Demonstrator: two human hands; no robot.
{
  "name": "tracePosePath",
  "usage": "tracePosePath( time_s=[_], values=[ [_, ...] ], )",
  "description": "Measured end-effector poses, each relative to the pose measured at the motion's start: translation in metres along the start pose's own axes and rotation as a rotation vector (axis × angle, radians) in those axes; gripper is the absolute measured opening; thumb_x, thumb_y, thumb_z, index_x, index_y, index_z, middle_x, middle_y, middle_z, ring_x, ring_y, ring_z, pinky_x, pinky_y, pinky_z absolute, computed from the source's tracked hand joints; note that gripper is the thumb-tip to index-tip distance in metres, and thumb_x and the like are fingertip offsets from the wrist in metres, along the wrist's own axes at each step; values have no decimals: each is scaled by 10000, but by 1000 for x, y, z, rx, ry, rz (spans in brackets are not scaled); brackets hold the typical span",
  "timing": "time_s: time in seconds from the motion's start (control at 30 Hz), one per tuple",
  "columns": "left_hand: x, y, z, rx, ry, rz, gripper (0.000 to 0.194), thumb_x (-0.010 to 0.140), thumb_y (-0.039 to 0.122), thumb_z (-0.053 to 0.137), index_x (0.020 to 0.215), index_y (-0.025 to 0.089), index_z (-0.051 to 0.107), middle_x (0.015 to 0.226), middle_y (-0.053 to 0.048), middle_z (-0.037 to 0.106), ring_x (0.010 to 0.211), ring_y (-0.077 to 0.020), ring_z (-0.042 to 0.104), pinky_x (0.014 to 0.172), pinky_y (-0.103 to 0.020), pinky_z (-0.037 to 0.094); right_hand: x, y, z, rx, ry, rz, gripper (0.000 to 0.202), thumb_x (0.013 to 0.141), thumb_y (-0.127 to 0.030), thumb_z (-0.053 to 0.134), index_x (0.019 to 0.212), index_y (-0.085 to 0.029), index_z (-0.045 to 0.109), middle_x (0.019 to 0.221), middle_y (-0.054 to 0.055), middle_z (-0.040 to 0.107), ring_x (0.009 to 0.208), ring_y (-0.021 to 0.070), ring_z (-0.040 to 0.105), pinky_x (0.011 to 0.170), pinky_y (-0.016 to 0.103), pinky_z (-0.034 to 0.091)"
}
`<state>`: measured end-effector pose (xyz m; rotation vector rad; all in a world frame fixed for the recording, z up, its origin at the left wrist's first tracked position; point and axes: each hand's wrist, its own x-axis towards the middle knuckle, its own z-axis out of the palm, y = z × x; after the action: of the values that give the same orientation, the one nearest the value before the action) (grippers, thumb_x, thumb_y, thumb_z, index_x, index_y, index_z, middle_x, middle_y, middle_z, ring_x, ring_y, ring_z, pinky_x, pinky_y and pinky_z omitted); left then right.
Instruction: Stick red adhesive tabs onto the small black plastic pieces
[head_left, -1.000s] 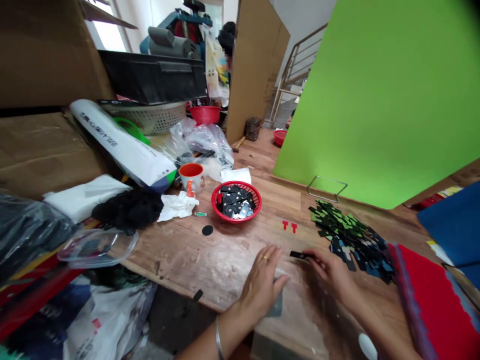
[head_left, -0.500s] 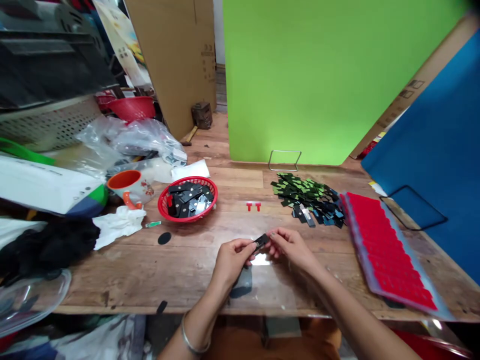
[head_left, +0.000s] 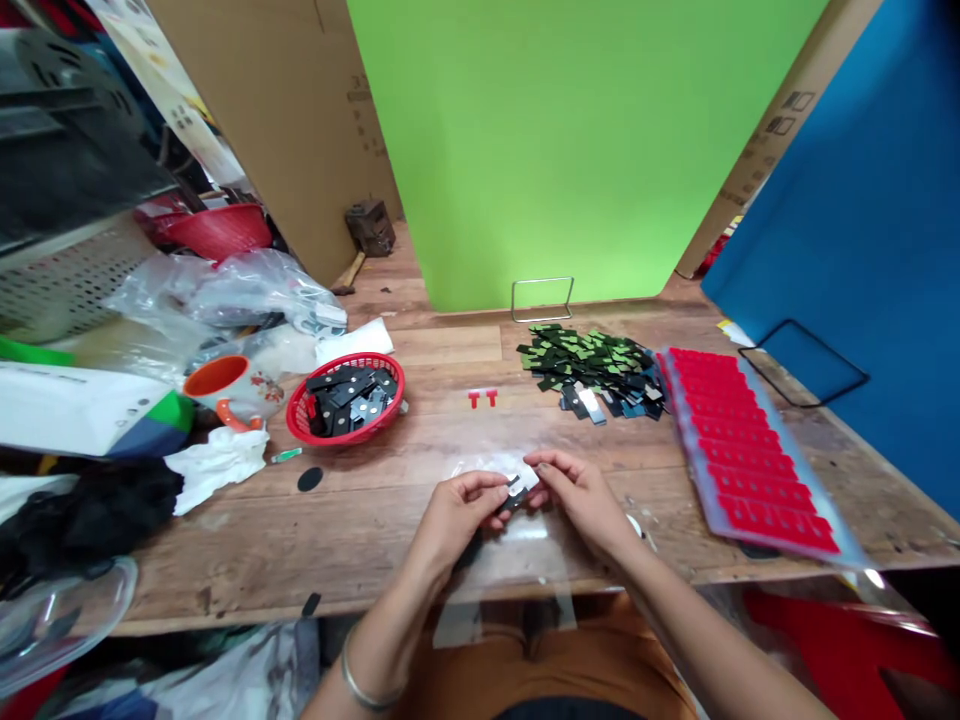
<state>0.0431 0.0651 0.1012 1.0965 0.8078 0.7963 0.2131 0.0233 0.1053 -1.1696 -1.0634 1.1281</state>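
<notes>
In front of me, both hands meet over a small flat black piece (head_left: 513,497) with a bright, whitish face. My left hand (head_left: 454,515) pinches it between thumb and fingers from the left. From the right, my right hand (head_left: 585,500) has its thumb and fingertips closed on the piece's bright end. Just beyond my hands, two small red T-shaped pieces (head_left: 474,399) lie side by side on the wooden table (head_left: 360,540). A clear plastic sheet (head_left: 517,580) appears to lie under my hands, partly hidden by them.
Left of my hands stands a red basket (head_left: 352,437) of black pieces, with an orange-lined mug (head_left: 251,385) beyond it. A pile of black and green strips (head_left: 589,355) lies ahead right. Red pieces (head_left: 750,450) in rows cover a plastic sheet. A green board (head_left: 585,150) stands behind.
The piece between my hands has been turned, so a bright face shows where a mostly dark strip did. My view has shifted, moving the table scene leftward. Both hands keep their hold.
</notes>
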Motion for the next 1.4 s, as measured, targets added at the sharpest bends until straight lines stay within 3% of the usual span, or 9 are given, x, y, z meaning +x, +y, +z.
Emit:
tracePosePath(
  time_s=[0.17, 0.37, 0.47, 0.57, 0.63, 0.77, 0.87, 1.07, 1.4],
  values=[
    [0, -6, 9, 90, 71, 95, 318, 637, 354, 742, 827, 111, 668, 612, -30, 655, 508, -94, 557, 500, -184, 446, -6, 4, 0, 69, 2, 50, 326, 735, -415, 641, 899, -137, 599, 621, 18, 646, 502, 99, 566, 499, 200, 439],
    [-1, -9, 9, 124, -30, 56, 323, 664, 369, 721, 834, 100, 667, 666, -55, 669, 540, -98, 570, 515, -186, 457, -2, 7, 1, -36, -41, 24, 258, 725, -383, 634, 815, -148, 577, 553, -17, 604, 458, 90, 529, 468, 195, 421],
    [5, -8, 1, 89, 38, 82, 298, 657, 355, 729, 792, 99, 656, 653, -51, 671, 542, -100, 587, 526, -186, 479, 15, 5, 4, -188, -65, -27, 196, 762, -338, 575, 816, -149, 579, 585, -17, 601, 474, 95, 535, 476, 201, 428],
    [21, 0, -9, -10, 168, 125, 262, 651, 301, 740, 783, 101, 632, 667, -59, 684, 542, -107, 610, 550, -200, 508, 47, 0, 7, -576, 48, -186, 123, 777, -238, 525, 830, -152, 594, 639, -9, 617, 530, 106, 554, 524, 206, 440],
    [36, 9, -16, -64, 243, 150, 220, 673, 257, 725, 780, 103, 611, 664, -61, 685, 535, -107, 617, 558, -204, 518, 74, -5, 11, -709, 120, -247, 98, 765, -176, 518, 798, -153, 607, 698, 8, 633, 621, 122, 571, 605, 219, 444],
    [75, 29, -24, -118, 342, 202, 72, 769, 162, 621, 795, 112, 575, 663, -42, 671, 561, -84, 625, 601, -189, 526, 123, -13, 23, -885, 187, -285, 151, 743, -89, 494, 740, -155, 630, 784, 44, 649, 778, 156, 574, 742, 245, 417],
    [104, 39, -25, -146, 390, 223, 37, 817, 115, 542, 781, 112, 553, 657, -41, 659, 569, -77, 626, 614, -195, 530, 144, -13, 31, -1015, 224, -252, 164, 744, -86, 498, 761, -146, 650, 826, 84, 654, 815, 185, 579, 749, 262, 408],
    [136, 43, -25, -158, 418, 212, 57, 801, 104, 565, 745, 109, 554, 595, -20, 624, 511, -72, 602, 578, -196, 525, 155, -14, 41, -1194, 246, -119, 146, 768, -137, 525, 791, -126, 669, 912, 137, 653, 798, 204, 600, 694, 267, 422],
    [142, 45, -30, -132, 379, 157, 80, 793, 113, 609, 723, 91, 578, 612, 20, 598, 518, -64, 580, 534, -187, 518, 157, -23, 47, -1295, 232, -47, 202, 790, -146, 538, 964, -126, 639, 985, 139, 634, 842, 216, 586, 704, 286, 422]
  ],
)
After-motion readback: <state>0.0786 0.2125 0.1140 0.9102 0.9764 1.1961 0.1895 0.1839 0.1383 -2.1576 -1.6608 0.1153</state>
